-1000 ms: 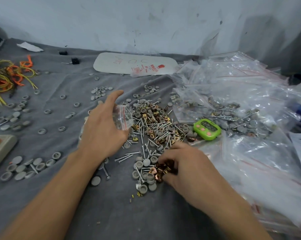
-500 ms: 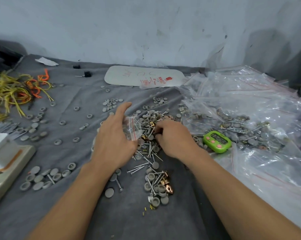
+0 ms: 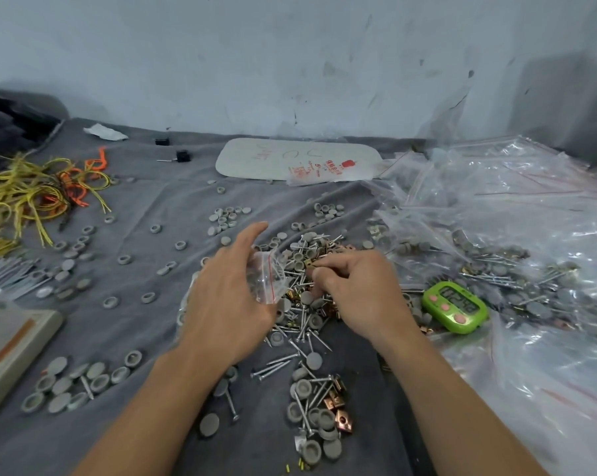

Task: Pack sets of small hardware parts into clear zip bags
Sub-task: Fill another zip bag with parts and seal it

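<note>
From the head camera I look down at a worktop covered with a wrinkled grey cloth [image 3: 159,197]. My left hand [image 3: 228,304] holds a small clear plastic zip bag with a red strip [image 3: 267,276]. The bag sits between the fingers and the raised thumb, just above the left edge of the big pile. There are a few grey bits inside it.

My right hand [image 3: 358,290] is just beside the bag, close to the left hand but not touching it. Its fingers are curled down into the big mixed pile of silver screws, round grey caps and shiny copper clips [image 3: 302,250]. I cannot tell if they pinch a part.

A smaller heap of the same screws, caps and copper clips [image 3: 321,413] lies nearer to me, between my two arms. A bunch of round grey caps [image 3: 77,383] lies at the front left. More caps are dotted over the cloth.

A bright green plastic timer with pink buttons [image 3: 455,305] lies just right of my right hand. Behind it is a large heap of clear zip bags with parts inside [image 3: 513,218]. A flat white board with red print [image 3: 290,158] lies at the back by the wall. A tangle of yellow and orange strings [image 3: 32,190] lies at the far left.
</note>
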